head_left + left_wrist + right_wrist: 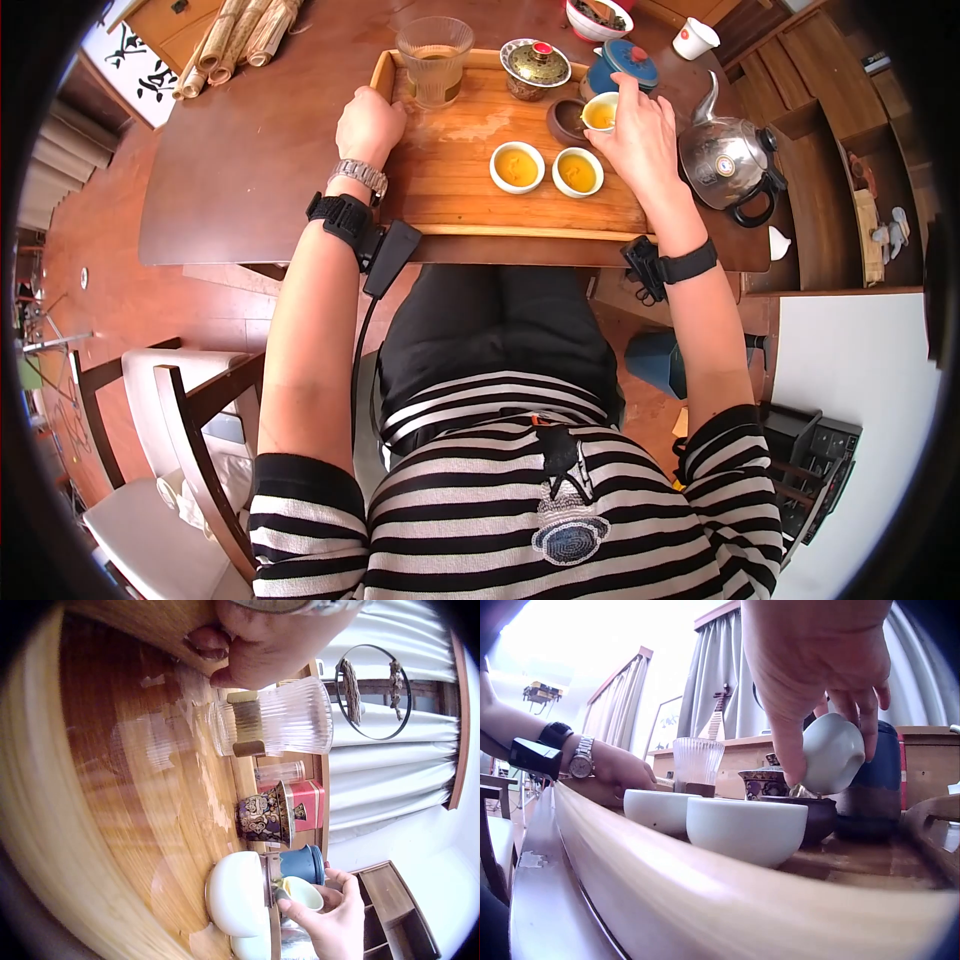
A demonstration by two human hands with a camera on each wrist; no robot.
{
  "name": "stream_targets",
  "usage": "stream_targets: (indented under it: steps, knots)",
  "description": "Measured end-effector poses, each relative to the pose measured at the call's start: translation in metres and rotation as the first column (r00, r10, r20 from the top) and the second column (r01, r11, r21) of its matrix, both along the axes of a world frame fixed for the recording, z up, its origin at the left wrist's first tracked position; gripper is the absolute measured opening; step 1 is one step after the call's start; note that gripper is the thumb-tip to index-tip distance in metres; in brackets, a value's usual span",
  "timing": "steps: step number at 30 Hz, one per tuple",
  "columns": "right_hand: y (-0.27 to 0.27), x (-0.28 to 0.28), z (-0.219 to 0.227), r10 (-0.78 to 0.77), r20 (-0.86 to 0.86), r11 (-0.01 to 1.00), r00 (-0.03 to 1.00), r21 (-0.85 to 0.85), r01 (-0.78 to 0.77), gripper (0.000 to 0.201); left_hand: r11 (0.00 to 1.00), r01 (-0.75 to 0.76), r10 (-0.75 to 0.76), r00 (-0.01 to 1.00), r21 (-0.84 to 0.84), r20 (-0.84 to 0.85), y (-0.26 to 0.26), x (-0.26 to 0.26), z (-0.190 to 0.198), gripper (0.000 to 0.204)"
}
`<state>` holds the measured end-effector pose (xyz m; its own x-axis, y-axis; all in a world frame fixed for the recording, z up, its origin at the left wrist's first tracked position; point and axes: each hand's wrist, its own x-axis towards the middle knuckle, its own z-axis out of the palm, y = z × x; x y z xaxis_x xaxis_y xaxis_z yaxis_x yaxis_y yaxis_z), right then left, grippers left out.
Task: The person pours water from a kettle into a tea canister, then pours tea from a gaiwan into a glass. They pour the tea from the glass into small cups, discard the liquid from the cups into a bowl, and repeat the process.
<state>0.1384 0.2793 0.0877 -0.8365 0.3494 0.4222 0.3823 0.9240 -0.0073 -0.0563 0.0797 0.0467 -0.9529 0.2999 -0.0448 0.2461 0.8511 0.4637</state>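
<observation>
At the left wall of the wooden tray point(520, 228), the left hand point(370, 125) curls its fingers round the edge. The right hand point(645, 140) pinches a white cup point(832, 754) between thumb and fingers, tilted above a dark brown bowl point(566, 120); yellow liquid shows inside the cup in the head view. Two white cups of yellow liquid, the left one point(517, 167) and the right one point(578, 173), stand upright on the tray. A ribbed glass point(289, 716) with a brown band stands near the left hand. The left fingertips are partly hidden.
A patterned lidded bowl point(535, 68) and a blue pot point(627, 66) stand at the tray's far side. A steel kettle point(722, 160) is right of the tray. Rolled bamboo mats point(235, 45) lie far left; a paper cup point(695, 38) stands far right.
</observation>
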Motion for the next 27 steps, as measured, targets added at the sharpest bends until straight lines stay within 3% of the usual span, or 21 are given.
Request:
stream_targets:
  steps: [6, 20, 27]
  knots:
    - [-0.005, -0.006, 0.001, 0.095, -0.016, 0.982, 0.995, 0.167, -0.091, 0.06, 1.0, 0.004, -0.004, 1.0, -0.003, 0.001, 0.0, -0.001, 0.0, 0.041]
    - [-0.009, -0.015, 0.0, 0.214, 0.239, 0.89, 0.947, 0.351, -0.29, 0.041, 1.0, 0.009, -0.009, 1.0, 0.016, 0.008, -0.001, -0.001, -0.001, 0.042]
    - [-0.003, -0.002, -0.001, 0.277, 0.113, 0.897, 0.954, 0.326, -0.299, 0.043, 1.0, 0.01, -0.011, 1.0, 0.019, 0.018, -0.001, 0.0, 0.001, 0.043]
